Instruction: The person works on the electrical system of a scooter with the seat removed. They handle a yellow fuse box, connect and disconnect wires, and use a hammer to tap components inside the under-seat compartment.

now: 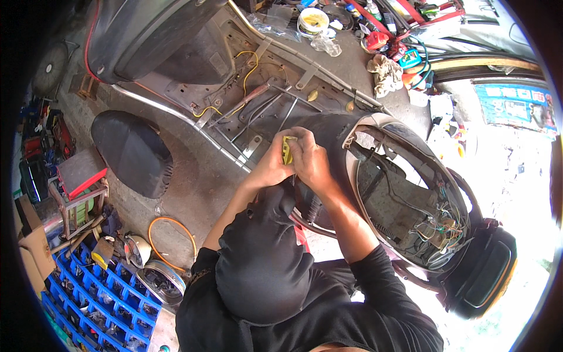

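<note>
Both hands meet in front of me, above a partly stripped scooter body. A small yellow piece with dark slots [287,150] is held between them; its exact kind is hard to make out. My left hand [271,163] is closed round its near side. My right hand [311,159] has its fingers bent over the top and far side of the same piece. Just beyond the hands lie the scooter's metal floor pan [258,111] and a dark, rounded body panel [322,132]. The fingertips partly hide the yellow piece.
An open housing with loose coloured wires [446,226] is at the right. A black scooter seat [132,154] lies on the floor at the left. Blue parts bins [97,305] stand lower left, near an orange hose [151,232]. A white tub [312,22] and clutter sit at the back.
</note>
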A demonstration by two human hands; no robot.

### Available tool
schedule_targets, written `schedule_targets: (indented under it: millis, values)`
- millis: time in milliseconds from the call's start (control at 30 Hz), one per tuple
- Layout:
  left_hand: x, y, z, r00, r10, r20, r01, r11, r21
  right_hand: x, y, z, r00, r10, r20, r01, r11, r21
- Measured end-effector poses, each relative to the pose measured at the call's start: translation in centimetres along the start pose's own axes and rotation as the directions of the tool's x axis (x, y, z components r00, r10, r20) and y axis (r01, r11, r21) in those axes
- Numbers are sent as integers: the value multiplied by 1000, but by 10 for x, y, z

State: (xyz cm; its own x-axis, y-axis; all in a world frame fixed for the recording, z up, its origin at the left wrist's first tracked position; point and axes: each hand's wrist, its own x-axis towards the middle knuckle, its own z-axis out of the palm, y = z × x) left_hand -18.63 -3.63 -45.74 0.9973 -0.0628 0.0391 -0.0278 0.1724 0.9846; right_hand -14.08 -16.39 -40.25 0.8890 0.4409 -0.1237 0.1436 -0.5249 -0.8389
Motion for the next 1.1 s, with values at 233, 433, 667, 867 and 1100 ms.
schedule_targets:
  millis: [233,433,667,867,1100]
  values:
    - [1,-5,-2,999,-18,37,17,999,28,-3,9,3,985,-139,-107,143,989,28]
    - [1,-5,0,997,-71,29,74,989,-125,-1,9,3,996,-35,-77,33,999,-29]
    - [1,-3,0,994,-104,41,109,983,-146,-2,12,5,990,-97,-99,99,995,15]
    - [1,-4,-3,996,-84,11,84,985,-151,0,9,7,994,-76,-81,73,996,-49]
    - [2,-2,-4,989,-148,25,149,952,-267,5,17,13,994,-62,-90,60,998,-26]
